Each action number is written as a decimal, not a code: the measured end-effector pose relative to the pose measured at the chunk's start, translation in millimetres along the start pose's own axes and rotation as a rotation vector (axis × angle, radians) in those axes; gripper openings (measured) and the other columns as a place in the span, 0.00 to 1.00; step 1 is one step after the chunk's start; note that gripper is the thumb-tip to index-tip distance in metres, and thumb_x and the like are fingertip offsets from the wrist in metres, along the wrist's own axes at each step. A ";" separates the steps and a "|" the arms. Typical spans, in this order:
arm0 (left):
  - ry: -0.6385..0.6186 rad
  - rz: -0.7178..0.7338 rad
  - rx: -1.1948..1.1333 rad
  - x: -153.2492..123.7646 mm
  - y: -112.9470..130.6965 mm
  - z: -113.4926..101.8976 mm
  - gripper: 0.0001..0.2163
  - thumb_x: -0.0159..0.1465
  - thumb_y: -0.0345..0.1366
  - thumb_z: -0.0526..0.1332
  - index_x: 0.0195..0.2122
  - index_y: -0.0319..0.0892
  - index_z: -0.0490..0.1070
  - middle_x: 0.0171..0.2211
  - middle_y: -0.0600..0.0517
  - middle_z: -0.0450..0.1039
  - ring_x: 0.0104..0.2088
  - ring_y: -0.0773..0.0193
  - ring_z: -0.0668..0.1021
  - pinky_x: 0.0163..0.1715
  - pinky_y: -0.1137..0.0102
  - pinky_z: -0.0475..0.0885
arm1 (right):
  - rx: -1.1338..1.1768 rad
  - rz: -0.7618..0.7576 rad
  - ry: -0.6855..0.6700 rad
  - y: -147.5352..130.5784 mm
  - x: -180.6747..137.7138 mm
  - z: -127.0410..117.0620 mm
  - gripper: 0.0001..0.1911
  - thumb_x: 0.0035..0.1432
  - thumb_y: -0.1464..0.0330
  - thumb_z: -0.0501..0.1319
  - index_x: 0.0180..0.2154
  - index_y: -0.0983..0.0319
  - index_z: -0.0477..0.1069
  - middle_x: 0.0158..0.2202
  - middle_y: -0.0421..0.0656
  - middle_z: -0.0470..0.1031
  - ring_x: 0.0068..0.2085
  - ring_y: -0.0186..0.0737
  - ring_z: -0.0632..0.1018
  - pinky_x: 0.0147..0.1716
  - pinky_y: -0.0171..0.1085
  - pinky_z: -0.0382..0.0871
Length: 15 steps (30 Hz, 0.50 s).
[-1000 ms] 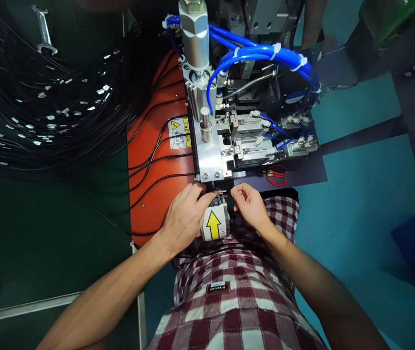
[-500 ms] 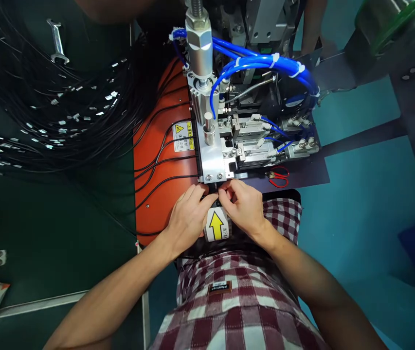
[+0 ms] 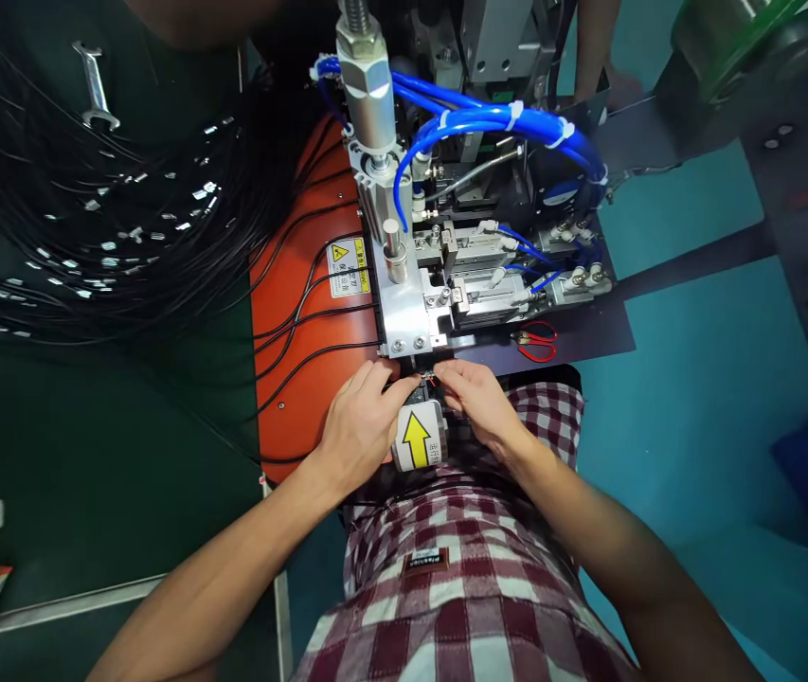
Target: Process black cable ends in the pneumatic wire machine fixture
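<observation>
My left hand [image 3: 361, 417] reaches in at the near right corner of the orange plate [image 3: 308, 407], thumb stretched toward a tiny wire end [image 3: 428, 377] with reddish strands. That grip is narrow, but I cannot tell whether the thumb pinches the piece or only presses it. My right hand [image 3: 478, 400] comes in from the other side, with thumb and finger brought together on the wire end, my knuckles hiding part of it.

The wire end sits just below the near edge of the silver block [image 3: 404, 317], above the roller [image 3: 418, 436] that carries a yellow arrow. Black cables [image 3: 314, 313] run across the orange plate to the block's left edge, passing by a warning label [image 3: 350, 268]. Red-handled cutters [image 3: 526, 338] lie near the front edge of the dark base plate [image 3: 602, 333], to the right of my right hand. On the green counter [image 3: 126, 455], a large cable bundle [image 3: 126, 237] spreads over the far left part, a wrench [image 3: 97, 87] beyond it.
</observation>
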<state>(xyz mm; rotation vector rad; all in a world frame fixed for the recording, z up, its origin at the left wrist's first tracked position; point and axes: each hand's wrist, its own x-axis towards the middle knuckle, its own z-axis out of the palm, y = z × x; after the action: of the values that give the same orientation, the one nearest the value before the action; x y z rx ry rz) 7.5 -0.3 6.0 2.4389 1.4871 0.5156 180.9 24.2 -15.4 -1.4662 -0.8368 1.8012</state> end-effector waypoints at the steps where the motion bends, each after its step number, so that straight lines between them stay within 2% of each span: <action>1: -0.002 -0.002 0.003 0.0 0.2 -0.1 0.13 0.65 0.28 0.53 0.46 0.39 0.73 0.39 0.44 0.68 0.40 0.56 0.71 0.36 0.65 0.71 | -0.020 -0.019 0.029 0.6 -2.6 -1.9 0.16 0.51 0.56 0.62 0.27 0.63 0.68 0.18 0.33 0.59 0.18 0.27 0.56 0.17 0.31 0.48; 3: -0.007 -0.009 0.007 0.0 0.5 -0.4 0.13 0.65 0.28 0.53 0.46 0.40 0.74 0.38 0.44 0.69 0.40 0.56 0.71 0.35 0.65 0.71 | -0.080 -0.072 0.094 3.0 -9.6 -3.9 0.16 0.51 0.55 0.63 0.28 0.63 0.69 0.17 0.33 0.60 0.18 0.28 0.58 0.17 0.31 0.50; 7: -0.001 -0.004 0.010 -0.7 0.4 -1.4 0.13 0.65 0.28 0.53 0.46 0.39 0.74 0.38 0.44 0.69 0.40 0.56 0.71 0.36 0.65 0.71 | -0.173 -0.134 0.058 7.2 -23.0 1.0 0.13 0.52 0.58 0.64 0.30 0.63 0.71 0.21 0.36 0.66 0.20 0.30 0.63 0.19 0.32 0.56; 12: -0.017 -0.007 0.029 0.2 1.4 -3.1 0.13 0.65 0.28 0.53 0.45 0.39 0.74 0.38 0.44 0.69 0.40 0.56 0.70 0.36 0.65 0.70 | -0.511 -0.379 0.172 -0.9 -24.2 1.2 0.08 0.56 0.64 0.60 0.29 0.61 0.72 0.23 0.38 0.68 0.25 0.33 0.66 0.26 0.33 0.61; 13: -0.019 -0.007 0.031 0.6 1.6 -3.3 0.13 0.65 0.28 0.52 0.45 0.39 0.74 0.38 0.44 0.69 0.40 0.56 0.70 0.36 0.65 0.70 | -0.549 -0.406 0.160 -3.4 -22.1 -1.0 0.07 0.56 0.65 0.59 0.29 0.61 0.72 0.24 0.39 0.69 0.26 0.33 0.67 0.27 0.33 0.61; 15: -0.018 -0.006 0.032 1.3 1.8 -3.8 0.13 0.65 0.28 0.52 0.45 0.39 0.74 0.38 0.44 0.69 0.39 0.56 0.70 0.35 0.65 0.70 | -0.481 -0.356 0.067 -7.0 -15.4 -6.3 0.07 0.55 0.65 0.60 0.28 0.61 0.71 0.23 0.38 0.68 0.25 0.33 0.67 0.26 0.33 0.61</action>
<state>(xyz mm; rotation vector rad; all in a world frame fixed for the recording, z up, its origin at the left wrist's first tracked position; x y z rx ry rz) 7.9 0.1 10.3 2.4559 1.5059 0.4708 190.1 16.2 -2.1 -1.5291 -1.4661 1.3333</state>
